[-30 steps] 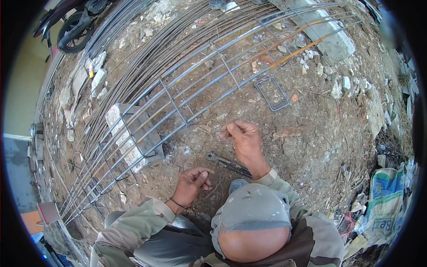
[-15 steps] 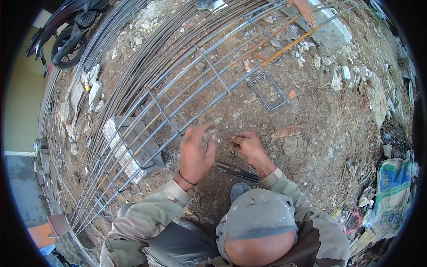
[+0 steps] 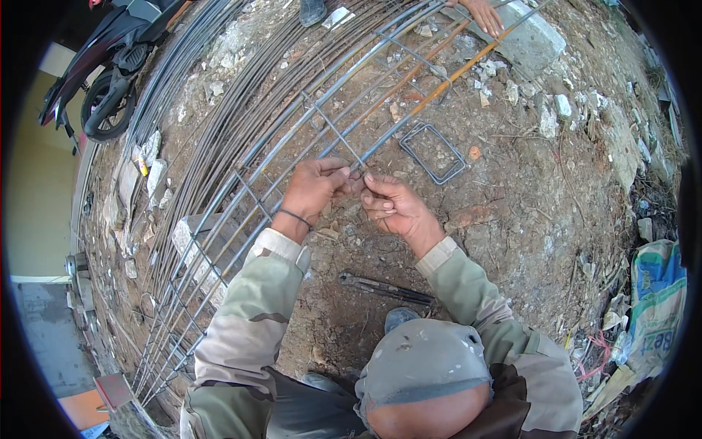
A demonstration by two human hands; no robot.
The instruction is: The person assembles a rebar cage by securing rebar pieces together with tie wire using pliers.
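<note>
Both my hands have their fingers pinched together at the near long bar of a rebar cage [image 3: 300, 173], where a cross stirrup [image 3: 335, 126] meets it. My left hand [image 3: 311, 194] is against the bar from the left; what its fingertips grip is hidden. My right hand [image 3: 398, 208] is just right of them, thumb and forefinger closed on a thin tie wire that barely shows. Below my hands, a pair of long-handled pincers [image 3: 387, 288] lies on the soil. Beyond my right hand lie loose rectangular stirrups [image 3: 431, 152].
A concrete block [image 3: 196, 245] supports the cage at left, with a slab [image 3: 523, 40] under its far end. Another person's hand [image 3: 482, 16] rests there. Long bars [image 3: 219, 132] lie behind the cage. A motorbike [image 3: 110, 95] stands far left; a torn sack [image 3: 654, 307] lies right.
Both hands have moved up and away from me to the cage's near bar, and their fingertips have come together. The pincers, partly covered before, now show more fully.
</note>
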